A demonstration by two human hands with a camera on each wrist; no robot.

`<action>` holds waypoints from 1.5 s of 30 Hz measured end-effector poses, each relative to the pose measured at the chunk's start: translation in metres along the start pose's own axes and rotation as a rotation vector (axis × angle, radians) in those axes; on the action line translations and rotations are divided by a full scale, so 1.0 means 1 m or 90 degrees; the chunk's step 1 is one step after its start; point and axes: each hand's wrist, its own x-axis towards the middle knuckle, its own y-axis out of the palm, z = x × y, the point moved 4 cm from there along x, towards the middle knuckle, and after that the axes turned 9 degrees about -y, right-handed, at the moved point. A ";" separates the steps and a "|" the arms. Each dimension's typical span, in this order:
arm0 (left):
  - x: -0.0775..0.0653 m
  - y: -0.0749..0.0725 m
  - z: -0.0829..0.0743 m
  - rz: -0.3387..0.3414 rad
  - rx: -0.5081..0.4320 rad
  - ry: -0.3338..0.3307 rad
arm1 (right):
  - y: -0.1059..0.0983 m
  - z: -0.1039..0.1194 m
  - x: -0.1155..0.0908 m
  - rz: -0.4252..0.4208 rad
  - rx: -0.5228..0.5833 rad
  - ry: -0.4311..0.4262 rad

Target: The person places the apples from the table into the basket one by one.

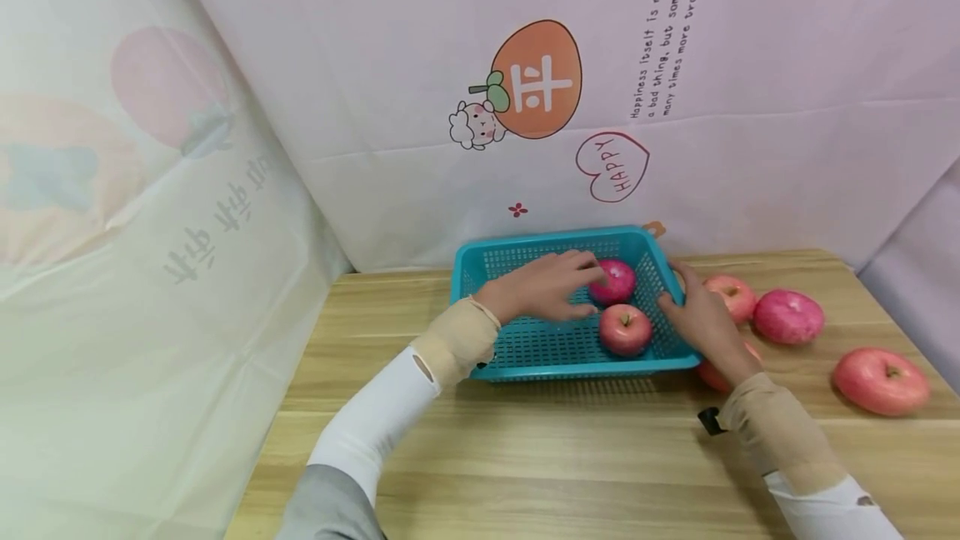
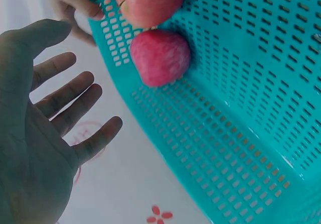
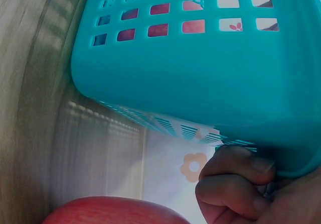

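A teal plastic basket (image 1: 577, 370) with latticed walls stands on the wooden table against the backdrop. Inside, toward its right end, are a magenta apple (image 1: 619, 280) and a lighter red apple (image 1: 626, 330). My left hand (image 1: 546, 286) hovers over the basket, just left of these apples. Its fingers are spread with nothing in them, as the left wrist view shows. At the right end, my right hand (image 1: 708, 323) grips the basket's rim, thumb on the inner side. Curled fingers (image 3: 233, 161) appear under the rim in the right wrist view.
Right of the basket lie several more apples: a pale red one (image 1: 731, 297), a magenta one (image 1: 789, 317) and a large red one (image 1: 881, 382). Another is partly hidden behind my right wrist. A printed white cloth (image 1: 390, 190) rises behind the table (image 1: 570, 457) and along its left side.
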 end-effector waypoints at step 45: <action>-0.101 -0.001 0.106 -0.186 -0.253 -0.225 | -0.001 0.000 -0.001 0.011 -0.003 0.009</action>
